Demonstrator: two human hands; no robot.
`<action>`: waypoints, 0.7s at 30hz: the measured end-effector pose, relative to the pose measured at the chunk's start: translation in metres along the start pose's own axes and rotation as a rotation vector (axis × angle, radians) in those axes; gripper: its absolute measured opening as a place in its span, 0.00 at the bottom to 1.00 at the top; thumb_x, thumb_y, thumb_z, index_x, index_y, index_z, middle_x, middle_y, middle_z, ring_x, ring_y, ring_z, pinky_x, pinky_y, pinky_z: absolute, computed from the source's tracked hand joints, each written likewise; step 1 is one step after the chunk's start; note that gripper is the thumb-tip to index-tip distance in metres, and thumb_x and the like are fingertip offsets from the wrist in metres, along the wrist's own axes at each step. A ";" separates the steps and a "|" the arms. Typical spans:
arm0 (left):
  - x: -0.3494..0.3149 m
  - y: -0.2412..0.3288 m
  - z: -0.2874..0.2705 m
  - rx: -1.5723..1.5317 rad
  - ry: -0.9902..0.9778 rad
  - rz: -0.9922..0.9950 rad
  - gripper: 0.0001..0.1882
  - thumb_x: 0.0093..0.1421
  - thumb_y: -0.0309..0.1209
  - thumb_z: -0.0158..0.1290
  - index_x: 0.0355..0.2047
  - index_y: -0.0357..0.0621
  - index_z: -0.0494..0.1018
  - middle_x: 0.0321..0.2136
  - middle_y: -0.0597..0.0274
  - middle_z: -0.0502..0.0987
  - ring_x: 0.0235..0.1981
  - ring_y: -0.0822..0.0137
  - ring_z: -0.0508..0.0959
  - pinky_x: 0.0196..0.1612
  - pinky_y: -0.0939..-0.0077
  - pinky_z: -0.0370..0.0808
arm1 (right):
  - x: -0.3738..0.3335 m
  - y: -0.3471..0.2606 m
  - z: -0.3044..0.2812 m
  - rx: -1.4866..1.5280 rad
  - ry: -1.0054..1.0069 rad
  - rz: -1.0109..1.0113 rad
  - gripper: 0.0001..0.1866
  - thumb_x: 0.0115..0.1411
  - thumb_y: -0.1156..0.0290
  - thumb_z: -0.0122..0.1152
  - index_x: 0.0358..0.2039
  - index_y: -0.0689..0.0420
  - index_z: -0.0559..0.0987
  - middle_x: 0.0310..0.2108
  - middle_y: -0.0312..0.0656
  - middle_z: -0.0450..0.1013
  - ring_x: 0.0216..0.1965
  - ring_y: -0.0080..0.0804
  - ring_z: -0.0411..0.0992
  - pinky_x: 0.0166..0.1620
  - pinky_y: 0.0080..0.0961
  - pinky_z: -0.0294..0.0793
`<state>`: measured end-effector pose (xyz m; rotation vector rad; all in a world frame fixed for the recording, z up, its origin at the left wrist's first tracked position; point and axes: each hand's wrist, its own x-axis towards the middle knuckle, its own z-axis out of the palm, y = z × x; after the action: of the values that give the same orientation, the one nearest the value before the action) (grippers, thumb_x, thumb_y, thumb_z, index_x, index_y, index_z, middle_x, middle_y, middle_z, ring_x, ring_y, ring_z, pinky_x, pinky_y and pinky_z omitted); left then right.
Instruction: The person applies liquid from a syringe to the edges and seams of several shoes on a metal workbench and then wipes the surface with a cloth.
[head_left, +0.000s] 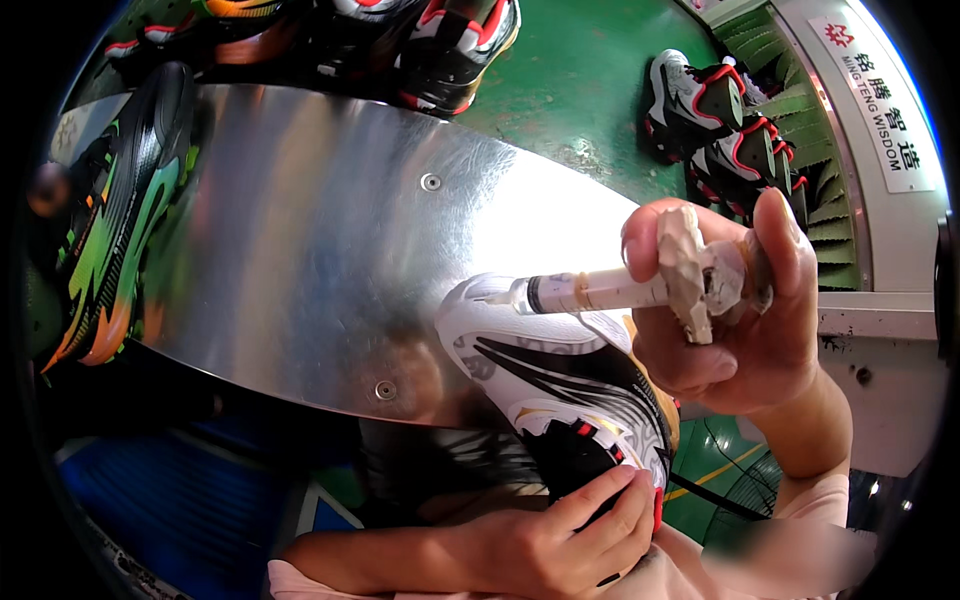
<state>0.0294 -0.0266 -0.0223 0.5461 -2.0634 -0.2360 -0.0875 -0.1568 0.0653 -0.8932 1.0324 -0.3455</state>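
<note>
White, black and gold cover the patterned sports shoe [565,365] that we hold before us, its toe over the near edge of the polished steel tabletop [310,240]. Our left hand [585,535] has its fingers bunched on the shoe's collar, gripping it near the opening. Our right hand [760,340] is curled around a clear plastic syringe [600,290], its thumb at the back end and its fingers about the lumpy off-white wad [684,270] there. The nozzle points left above the toe area; we cannot tell whether it touches the shoe. At the far left stands a black, green and orange sports shoe [120,240]. Black, white and red sports shoes [690,105] sit near a green-slatted machine opening [822,160].
</note>
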 end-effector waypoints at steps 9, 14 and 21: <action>-0.005 0.008 0.023 0.088 0.152 -0.071 0.11 0.51 0.28 0.51 0.33 0.34 0.77 0.33 0.57 0.78 0.41 0.61 0.78 0.49 0.65 0.76 | -0.014 -0.012 0.006 -0.284 0.057 -0.009 0.45 0.59 0.28 0.32 0.43 0.65 0.66 0.18 0.35 0.62 0.15 0.17 0.55 0.19 0.15 0.51; -0.001 0.009 0.025 0.000 0.189 -0.123 0.12 0.49 0.27 0.52 0.31 0.31 0.77 0.31 0.55 0.77 0.38 0.60 0.78 0.48 0.64 0.77 | -0.046 -0.005 -0.011 -0.295 0.072 -0.011 0.46 0.57 0.28 0.37 0.45 0.66 0.66 0.24 0.38 0.65 0.23 0.20 0.60 0.27 0.18 0.57; 0.010 0.008 0.029 0.048 0.184 -0.157 0.11 0.47 0.25 0.54 0.30 0.31 0.76 0.30 0.56 0.75 0.37 0.60 0.78 0.46 0.65 0.77 | -0.077 0.012 -0.030 -0.256 0.084 0.017 0.48 0.53 0.28 0.44 0.49 0.67 0.66 0.34 0.42 0.69 0.34 0.23 0.66 0.39 0.22 0.65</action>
<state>-0.0019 -0.0256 -0.0275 0.7328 -1.8539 -0.2203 -0.1536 -0.1152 0.0953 -1.1062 1.1784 -0.2412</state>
